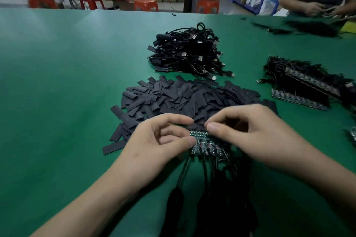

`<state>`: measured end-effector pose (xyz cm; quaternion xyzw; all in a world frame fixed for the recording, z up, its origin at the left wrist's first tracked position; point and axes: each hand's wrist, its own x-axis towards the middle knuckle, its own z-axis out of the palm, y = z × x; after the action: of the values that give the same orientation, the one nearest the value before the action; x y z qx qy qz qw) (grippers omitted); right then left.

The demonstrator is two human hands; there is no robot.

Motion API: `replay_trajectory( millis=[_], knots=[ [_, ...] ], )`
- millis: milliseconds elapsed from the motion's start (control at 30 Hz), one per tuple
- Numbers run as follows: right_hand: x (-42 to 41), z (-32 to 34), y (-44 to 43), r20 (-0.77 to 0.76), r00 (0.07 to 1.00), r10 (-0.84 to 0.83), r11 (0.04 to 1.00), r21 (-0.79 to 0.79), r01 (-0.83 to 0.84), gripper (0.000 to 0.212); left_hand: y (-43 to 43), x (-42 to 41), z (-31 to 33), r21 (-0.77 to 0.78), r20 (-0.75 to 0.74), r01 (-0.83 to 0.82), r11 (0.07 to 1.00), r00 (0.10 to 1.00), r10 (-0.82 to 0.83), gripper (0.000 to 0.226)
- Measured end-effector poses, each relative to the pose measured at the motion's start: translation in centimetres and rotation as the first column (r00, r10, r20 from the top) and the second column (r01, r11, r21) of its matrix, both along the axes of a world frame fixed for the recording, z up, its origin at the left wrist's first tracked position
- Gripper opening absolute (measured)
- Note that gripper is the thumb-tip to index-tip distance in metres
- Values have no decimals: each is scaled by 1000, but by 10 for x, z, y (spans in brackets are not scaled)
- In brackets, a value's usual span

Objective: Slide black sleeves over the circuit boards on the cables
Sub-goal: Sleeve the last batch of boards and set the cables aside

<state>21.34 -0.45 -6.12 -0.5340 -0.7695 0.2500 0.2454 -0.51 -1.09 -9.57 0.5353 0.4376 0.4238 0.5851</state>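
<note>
A row of small circuit boards (207, 145) with black cables (206, 175) running toward me lies on the green table (57, 82). My left hand (156, 140) pinches the left end of the row between thumb and fingers. My right hand (256, 132) is curled over the right part of the row, its thumb tip near my left index finger; what its fingers hold is hidden. Just behind both hands spreads a heap of flat black sleeves (183, 98).
A pile of black cables with USB plugs (190, 54) lies beyond the sleeves. More rows of boards with cables (308, 84) sit at the right. Another person's hands (323, 8) work at the far right corner. Orange stools (145, 5) stand past the table edge.
</note>
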Motion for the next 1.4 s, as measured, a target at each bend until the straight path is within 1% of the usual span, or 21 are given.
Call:
replay_trajectory(
  millis=[100,167,267,367,467,633,833,1100,1400],
  knots=[
    [-5,-11,-9,-115,992,-44,998,-49,39,19,-2,-2,4,13,1,-7,1000,1000,7,36],
    [-7,-15,-8,-154,986,-69,996,-74,58,16,-3,-1,5,26,-10,-2,1000,1000,2,36],
    [-10,-19,-7,-193,980,-55,992,-120,32,10,-4,0,6,24,-24,-14,1000,1000,15,35],
    [-12,-23,-8,-229,972,-48,990,-143,15,9,-3,-1,6,13,-26,-30,999,999,30,35],
    [-13,-24,-7,-267,963,-36,985,-170,-11,9,-1,-3,7,-31,25,-8,999,1000,9,38],
    [-12,-27,-6,-396,918,-12,971,-222,-83,8,1,-2,8,-102,90,32,994,996,-23,41],
    [-10,-33,-5,-485,875,5,949,-273,-157,12,-1,-1,10,-164,119,55,985,992,-36,44],
    [-10,-38,-7,-561,827,-21,935,-303,-182,11,-5,1,10,-221,94,44,974,995,-23,40],
    [-11,-37,-6,-576,817,-17,931,-308,-198,10,-4,1,11,-259,85,37,965,996,-15,38]
  ],
)
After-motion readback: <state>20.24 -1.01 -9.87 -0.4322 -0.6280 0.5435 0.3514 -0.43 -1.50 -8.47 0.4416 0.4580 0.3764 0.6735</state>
